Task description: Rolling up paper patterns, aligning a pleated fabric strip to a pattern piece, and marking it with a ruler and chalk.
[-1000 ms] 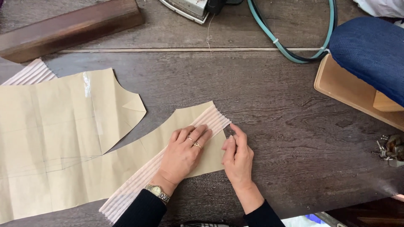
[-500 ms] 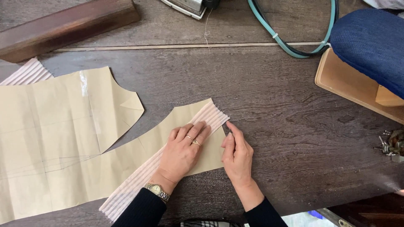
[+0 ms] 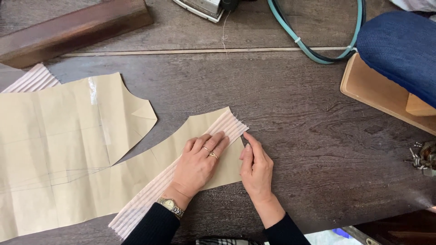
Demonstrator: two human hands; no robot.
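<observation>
- The striped fabric strip (image 3: 181,179) is pressed flat under the open left hand (image 3: 200,163).
- Its upper end is touched by the right hand (image 3: 256,168), fingers extended, nothing grasped.
- The strip is laid across a tan paper pattern (image 3: 68,154) on the dark wooden table (image 3: 318,136).

The iron (image 3: 204,5) is cut off at the top edge; pins (image 3: 422,156) too small.

A tailoring workshop: paper pattern (image 3: 68,149), iron (image 3: 202,7), pins (image 3: 422,156).

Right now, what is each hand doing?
Left hand: open, flat on the striped fabric strip.
Right hand: open, fingertips at the strip's end, holding nothing.
</observation>
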